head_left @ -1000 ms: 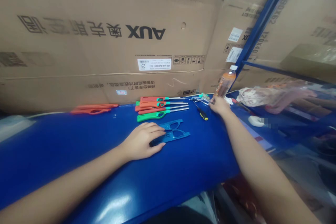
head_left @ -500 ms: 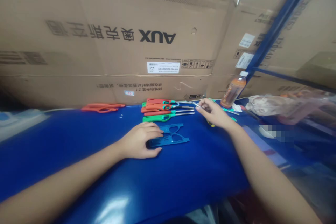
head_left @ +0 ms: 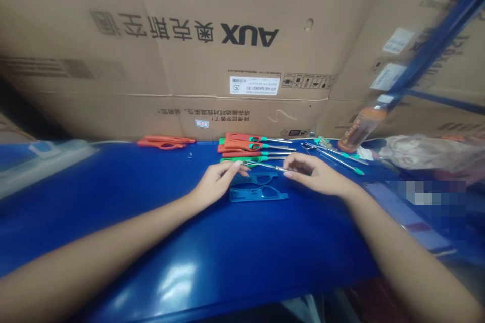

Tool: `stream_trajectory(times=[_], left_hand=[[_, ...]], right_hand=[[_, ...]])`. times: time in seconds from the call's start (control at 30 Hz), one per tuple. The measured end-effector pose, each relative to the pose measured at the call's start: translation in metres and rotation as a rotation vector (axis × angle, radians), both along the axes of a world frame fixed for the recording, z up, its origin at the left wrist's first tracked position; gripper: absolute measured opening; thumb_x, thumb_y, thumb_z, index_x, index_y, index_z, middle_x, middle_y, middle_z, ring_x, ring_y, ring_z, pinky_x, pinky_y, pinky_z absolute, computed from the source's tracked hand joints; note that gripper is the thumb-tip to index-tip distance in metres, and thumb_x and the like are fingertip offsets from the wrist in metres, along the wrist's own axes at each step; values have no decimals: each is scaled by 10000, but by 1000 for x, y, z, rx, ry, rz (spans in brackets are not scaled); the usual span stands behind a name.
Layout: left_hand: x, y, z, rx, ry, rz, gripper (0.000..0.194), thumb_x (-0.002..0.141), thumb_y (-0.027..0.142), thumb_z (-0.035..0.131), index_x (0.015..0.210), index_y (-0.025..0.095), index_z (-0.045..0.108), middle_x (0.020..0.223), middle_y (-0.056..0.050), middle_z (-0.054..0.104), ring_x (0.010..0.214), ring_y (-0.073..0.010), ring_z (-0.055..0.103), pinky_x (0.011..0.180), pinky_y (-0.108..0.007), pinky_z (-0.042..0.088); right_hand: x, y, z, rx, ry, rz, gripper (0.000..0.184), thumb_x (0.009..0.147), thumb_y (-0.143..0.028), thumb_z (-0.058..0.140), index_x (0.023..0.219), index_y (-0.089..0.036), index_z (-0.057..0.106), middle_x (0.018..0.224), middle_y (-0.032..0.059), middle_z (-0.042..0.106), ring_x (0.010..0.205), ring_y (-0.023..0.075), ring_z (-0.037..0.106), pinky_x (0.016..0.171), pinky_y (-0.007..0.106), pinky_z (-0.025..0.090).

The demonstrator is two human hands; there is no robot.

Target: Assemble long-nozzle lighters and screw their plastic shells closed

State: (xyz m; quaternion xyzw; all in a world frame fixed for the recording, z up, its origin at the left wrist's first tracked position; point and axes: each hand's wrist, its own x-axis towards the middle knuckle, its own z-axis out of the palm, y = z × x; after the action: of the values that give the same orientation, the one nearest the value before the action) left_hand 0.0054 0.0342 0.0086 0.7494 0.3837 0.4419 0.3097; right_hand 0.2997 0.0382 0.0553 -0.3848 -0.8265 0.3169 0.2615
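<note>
Both hands hold a thin metal lighter tube [head_left: 279, 168] above the blue table [head_left: 212, 247]. My right hand [head_left: 314, 174] pinches its metal part, fingers curled. The thin end, which looks like wire, is between the thumb and fingers of my left hand [head_left: 217, 179]. Just below lie two translucent blue lighter handle halves [head_left: 259, 194], side by side, one partly behind my left fingers. Behind my hands rests a row of red, orange and green gas lighters [head_left: 238, 146] with metal tubes pointing right.
Red handle shells [head_left: 166, 142] lie at the back left. More metal tubes with green tips [head_left: 341, 157] are at the back right, near an orange drink bottle [head_left: 361, 128]. A large cardboard sheet [head_left: 182, 70] stands behind the table. Plastic bags [head_left: 420, 156] sit farther right.
My left hand has let go of the blue handle halves and risen to the tube's end. My right hand has brought the tube from the back toward the middle. The view has shifted.
</note>
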Motion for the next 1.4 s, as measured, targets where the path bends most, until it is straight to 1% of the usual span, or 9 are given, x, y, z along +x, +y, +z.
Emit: stream_trajectory(times=[0.2, 0.33, 0.5, 0.67, 0.77, 0.9, 1.1, 1.27, 1.4], left_hand=[[0, 1, 2, -44, -10, -13, 387, 943, 509, 585, 873, 176, 768, 911, -48, 791, 873, -212, 727, 844, -329, 570], [1, -1, 0, -117, -90, -53, 333, 904, 480, 657, 937, 166, 765, 903, -62, 790, 846, -206, 733, 808, -321, 582], [2, -3, 0, -132, -10, -118, 286, 874, 444, 711, 950, 177, 778, 922, -67, 787, 791, -193, 724, 739, -308, 584], [2, -4, 1, -44, 62, -134, 340, 976, 434, 566, 997, 169, 779, 948, -72, 778, 853, -188, 714, 808, -309, 572], [2, -3, 0, -16, 94, -140, 354, 980, 438, 557, 974, 165, 782, 943, -75, 768, 872, -193, 697, 824, -311, 555], [2, -4, 1, -18, 117, -215, 371, 986, 447, 549, 909, 169, 783, 882, -71, 757, 875, -200, 672, 841, -315, 529], [2, -6, 5, -31, 163, -282, 364, 1000, 382, 529, 820, 184, 777, 883, -65, 757, 913, -205, 672, 884, -332, 508], [2, -6, 4, 92, 110, -161, 260, 962, 342, 600, 1145, 212, 732, 1084, -80, 745, 1028, -225, 663, 973, -401, 494], [7, -8, 3, 160, 53, -134, 188, 925, 315, 666, 1048, 197, 746, 1073, -87, 735, 1024, -217, 668, 978, -401, 499]], right_hand=[[-1, -3, 5, -70, -56, 68, 298, 903, -489, 635, 916, -195, 590, 790, -4, 551, 701, 134, 499, 637, 266, 441], [1, -5, 10, -92, -109, 98, 281, 897, -461, 643, 907, -183, 603, 803, -1, 570, 707, 128, 500, 648, 262, 440], [5, -6, 14, -121, -153, 110, 269, 910, -451, 624, 906, -182, 615, 807, 7, 602, 713, 132, 521, 647, 262, 447], [7, -4, 14, -52, -105, 65, 243, 902, -424, 636, 913, -182, 615, 804, 7, 599, 711, 132, 530, 654, 268, 453], [8, -3, 14, -34, -82, 58, 237, 903, -419, 636, 915, -184, 616, 810, 7, 597, 719, 131, 533, 664, 270, 453], [7, -4, 15, -55, -83, 59, 271, 904, -444, 631, 914, -174, 615, 817, 12, 592, 724, 133, 523, 668, 276, 446], [7, -3, 15, -54, -84, 20, 305, 900, -478, 626, 908, -174, 609, 809, 12, 586, 720, 137, 516, 672, 282, 438], [7, -3, 14, -31, -84, 19, 295, 901, -472, 626, 910, -177, 606, 807, 9, 588, 710, 133, 516, 657, 274, 436], [3, -4, 12, 7, -88, 37, 251, 911, -426, 622, 903, -176, 609, 819, 15, 602, 729, 138, 527, 679, 277, 451]])
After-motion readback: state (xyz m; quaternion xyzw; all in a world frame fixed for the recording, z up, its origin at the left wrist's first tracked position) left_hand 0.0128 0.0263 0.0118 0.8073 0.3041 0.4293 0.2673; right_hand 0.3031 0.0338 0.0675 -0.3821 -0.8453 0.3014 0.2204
